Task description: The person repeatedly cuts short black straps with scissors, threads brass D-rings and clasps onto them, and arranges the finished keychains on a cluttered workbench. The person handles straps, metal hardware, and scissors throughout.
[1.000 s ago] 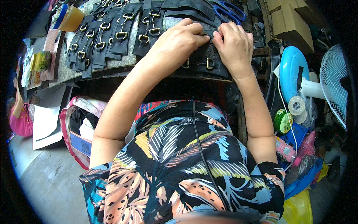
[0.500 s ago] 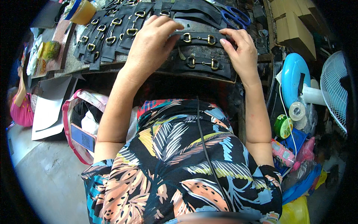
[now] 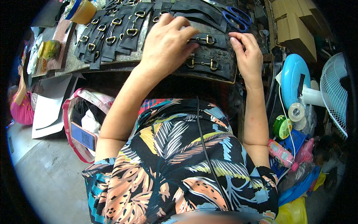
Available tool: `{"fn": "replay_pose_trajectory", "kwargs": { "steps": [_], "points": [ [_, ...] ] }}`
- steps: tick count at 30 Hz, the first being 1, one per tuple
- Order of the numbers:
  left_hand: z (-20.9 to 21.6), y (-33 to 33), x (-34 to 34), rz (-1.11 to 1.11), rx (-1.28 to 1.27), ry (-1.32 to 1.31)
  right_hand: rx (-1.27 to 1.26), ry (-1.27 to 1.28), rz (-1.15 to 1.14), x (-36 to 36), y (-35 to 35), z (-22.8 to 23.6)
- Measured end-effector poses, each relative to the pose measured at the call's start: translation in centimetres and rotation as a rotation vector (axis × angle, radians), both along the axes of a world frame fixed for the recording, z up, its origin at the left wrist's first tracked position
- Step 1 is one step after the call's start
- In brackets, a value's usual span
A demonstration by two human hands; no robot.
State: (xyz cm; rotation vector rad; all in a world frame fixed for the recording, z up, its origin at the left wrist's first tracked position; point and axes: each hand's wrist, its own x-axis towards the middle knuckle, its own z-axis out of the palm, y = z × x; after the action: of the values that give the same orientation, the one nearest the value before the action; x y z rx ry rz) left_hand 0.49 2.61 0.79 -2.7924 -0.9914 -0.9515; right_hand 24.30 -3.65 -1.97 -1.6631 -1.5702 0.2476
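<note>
Two hands over the worktop (image 3: 128, 59), apart from each other. Left hand (image 3: 167, 42) bent over the left end of the upper strap (image 3: 204, 42), black with gold hardware; thumb and forefinger on either side of it, cannot tell if they pinch it. Right hand (image 3: 247, 50) just off that strap's right end, fingers loosely curled, thumb and forefinger slightly parted. Upper strap lies crosswise near the worktop's front right; lower strap (image 3: 203, 66), same kind, lies nearer the body, roughly parallel. Plain black strips (image 3: 199, 15) lie beyond the upper strap, blue-handled scissors (image 3: 236, 20) right of them. More buckled straps (image 3: 112, 33) sit in an overlapping row on the left, near an orange tub (image 3: 82, 13). Right side: fan (image 3: 333, 93), cardboard box (image 3: 294, 31), tape roll (image 3: 297, 111), pink bottle (image 3: 280, 153). Lower left: phone (image 3: 83, 136) in a pink-trimmed bag (image 3: 66, 123).
</note>
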Motion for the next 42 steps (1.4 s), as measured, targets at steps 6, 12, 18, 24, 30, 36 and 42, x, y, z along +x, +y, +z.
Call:
{"fn": "replay_pose_trajectory", "kwargs": {
  "steps": [6,12,18,24,30,36,42],
  "points": [
    [-1.1,0.8,3.4,-0.085,-0.103,0.073,0.006,-0.226,-0.027,-0.8,1.0,0.1],
    [-1.4,1.2,3.4,-0.115,-0.161,0.038,-0.002,-0.206,-0.089,-1.7,1.8,-0.7],
    [-1.6,1.4,3.3,-0.119,-0.180,0.056,0.022,-0.217,-0.026,-1.3,1.4,-0.8],
    [-0.9,1.1,2.5,-0.110,-0.213,-0.016,0.008,-0.172,-0.028,-1.1,1.2,-0.6],
    [0.4,1.0,-2.1,0.134,-0.035,0.146,0.013,-0.139,-0.042,-1.0,0.2,-0.4],
    [-0.3,0.6,-2.3,0.070,-0.099,0.074,-0.041,0.086,-0.007,-0.8,0.7,-0.6],
    [0.6,0.7,-2.7,-0.175,-1.013,-0.630,-0.026,1.054,0.209,0.2,-0.2,0.7]
  ]
}}
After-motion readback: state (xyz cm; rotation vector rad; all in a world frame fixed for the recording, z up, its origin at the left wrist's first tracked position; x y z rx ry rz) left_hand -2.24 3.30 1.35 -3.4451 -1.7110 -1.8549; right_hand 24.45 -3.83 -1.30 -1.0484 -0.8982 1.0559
